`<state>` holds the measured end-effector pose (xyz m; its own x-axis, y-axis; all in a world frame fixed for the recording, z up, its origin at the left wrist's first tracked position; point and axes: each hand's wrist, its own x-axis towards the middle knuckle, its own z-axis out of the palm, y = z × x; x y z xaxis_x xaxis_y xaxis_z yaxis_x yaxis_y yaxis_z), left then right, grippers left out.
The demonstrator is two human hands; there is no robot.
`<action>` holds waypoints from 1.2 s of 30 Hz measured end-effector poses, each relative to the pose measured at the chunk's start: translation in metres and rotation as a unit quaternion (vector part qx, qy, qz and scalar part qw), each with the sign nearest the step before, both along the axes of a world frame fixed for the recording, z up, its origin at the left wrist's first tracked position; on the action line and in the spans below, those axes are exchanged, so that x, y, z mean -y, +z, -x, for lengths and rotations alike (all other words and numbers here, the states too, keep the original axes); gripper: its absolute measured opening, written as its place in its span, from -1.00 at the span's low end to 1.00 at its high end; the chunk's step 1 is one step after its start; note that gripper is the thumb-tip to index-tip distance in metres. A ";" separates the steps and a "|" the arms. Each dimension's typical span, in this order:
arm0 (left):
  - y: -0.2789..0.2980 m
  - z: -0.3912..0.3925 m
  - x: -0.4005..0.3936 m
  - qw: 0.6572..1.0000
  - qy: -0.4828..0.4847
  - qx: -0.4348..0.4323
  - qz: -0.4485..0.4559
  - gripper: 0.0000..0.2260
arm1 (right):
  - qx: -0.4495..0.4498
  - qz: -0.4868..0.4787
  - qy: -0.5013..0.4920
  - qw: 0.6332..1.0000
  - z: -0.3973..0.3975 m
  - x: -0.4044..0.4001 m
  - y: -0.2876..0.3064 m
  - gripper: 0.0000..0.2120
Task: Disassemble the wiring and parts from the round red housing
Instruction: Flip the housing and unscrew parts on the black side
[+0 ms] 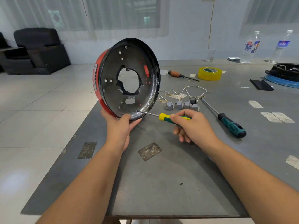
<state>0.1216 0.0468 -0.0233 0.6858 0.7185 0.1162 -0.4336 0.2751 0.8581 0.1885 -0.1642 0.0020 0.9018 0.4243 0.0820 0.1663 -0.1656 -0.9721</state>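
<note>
The round red housing (111,73) stands on its edge at the table's left side, its dark inner face with a ragged central hole turned toward me. My left hand (119,126) grips its lower rim from below. My right hand (192,125) holds a small yellow-green screwdriver (168,117), and the tip touches the inner face near the bottom rim. Removed white wires (192,91) and several grey switches (181,105) lie on the table behind my right hand.
A large teal-handled screwdriver (229,123) lies to the right. Farther back are a wooden-handled screwdriver (178,74), a yellow tape roll (209,73), a black part on a blue ring (286,75) and two water bottles (250,46). The table's left edge (64,152) runs beside my left forearm.
</note>
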 end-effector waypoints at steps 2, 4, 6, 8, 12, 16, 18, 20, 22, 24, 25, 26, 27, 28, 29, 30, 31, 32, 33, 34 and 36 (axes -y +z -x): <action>-0.001 0.000 0.000 1.000 -0.003 0.001 -0.014 -0.37 | -0.011 0.020 -0.013 1.000 -0.001 0.000 0.001 -0.77; -0.002 0.000 0.001 0.999 -0.009 0.002 -0.034 -0.35 | -0.061 -0.001 -0.005 0.998 -0.002 0.002 0.004 -0.75; -0.002 0.000 0.002 0.999 -0.012 0.004 -0.037 -0.32 | -0.143 -0.051 0.016 0.988 -0.001 0.004 0.006 -0.76; -0.003 -0.001 0.001 0.999 -0.014 0.006 -0.029 -0.32 | -0.215 -0.083 0.026 0.973 0.000 0.005 0.008 -0.77; -0.003 -0.001 0.000 1.000 -0.005 -0.005 -0.022 -0.32 | -0.225 -0.077 0.050 0.970 -0.001 0.006 0.009 -0.78; -0.002 -0.002 -0.001 1.000 -0.001 -0.012 -0.002 -0.36 | -0.113 -0.032 0.049 0.992 0.000 0.004 0.010 -0.82; -0.002 -0.002 -0.002 1.000 0.002 -0.017 0.006 -0.37 | -0.046 0.002 0.042 0.998 0.000 0.004 0.010 -0.83; -0.001 -0.002 -0.001 1.000 0.004 -0.024 0.004 -0.37 | 0.016 0.025 0.044 0.999 -0.002 0.006 0.008 -0.86; -0.001 -0.002 -0.001 1.000 0.006 -0.026 0.003 -0.37 | 0.090 0.065 0.051 0.993 -0.003 0.011 0.007 -0.92; -0.001 -0.002 0.000 1.000 0.006 -0.026 -0.002 -0.37 | 0.206 0.157 0.060 0.964 -0.004 0.017 0.007 -0.88; -0.001 -0.002 0.000 1.000 0.006 -0.027 -0.004 -0.37 | 0.269 0.200 0.066 0.940 -0.004 0.019 0.008 -0.83; -0.001 -0.001 0.000 1.000 0.007 -0.030 -0.006 -0.37 | 0.330 0.226 0.073 0.914 -0.005 0.021 0.009 -0.78; 0.000 -0.001 0.000 0.999 0.009 -0.032 -0.007 -0.37 | 0.387 0.238 0.084 0.887 -0.005 0.022 0.011 -0.74; 0.000 -0.001 0.001 0.999 0.010 -0.035 -0.006 -0.37 | 0.439 0.246 0.093 0.859 -0.005 0.021 0.012 -0.72; 0.000 -0.001 0.001 0.999 0.011 -0.037 -0.006 -0.37 | 0.486 0.256 0.099 0.830 -0.004 0.021 0.013 -0.73; 0.001 -0.001 0.001 0.999 0.011 -0.038 -0.006 -0.38 | 0.525 0.267 0.099 0.802 -0.004 0.019 0.015 -0.74; 0.001 0.000 0.002 0.999 0.011 -0.040 -0.006 -0.38 | 0.555 0.270 0.095 0.781 -0.004 0.018 0.015 -0.75; 0.002 0.000 0.002 0.999 0.012 -0.041 -0.006 -0.38 | 0.572 0.263 0.085 0.772 -0.004 0.017 0.016 -0.77; 0.002 0.000 0.003 0.999 0.012 -0.040 -0.005 -0.38 | 0.571 0.251 0.071 0.778 -0.004 0.017 0.015 -0.78; 0.002 0.000 0.003 0.999 0.012 -0.038 -0.003 -0.38 | 0.553 0.235 0.055 0.797 -0.003 0.017 0.014 -0.78; 0.002 0.001 0.004 0.999 0.014 -0.035 -0.004 -0.38 | 0.481 0.199 0.032 0.853 -0.002 0.015 0.011 -0.72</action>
<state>0.1206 0.0429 -0.0211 0.6721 0.7368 0.0737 -0.3794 0.2572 0.8888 0.1908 -0.1789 0.0131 0.4723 0.6364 0.6099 0.8766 -0.4113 -0.2497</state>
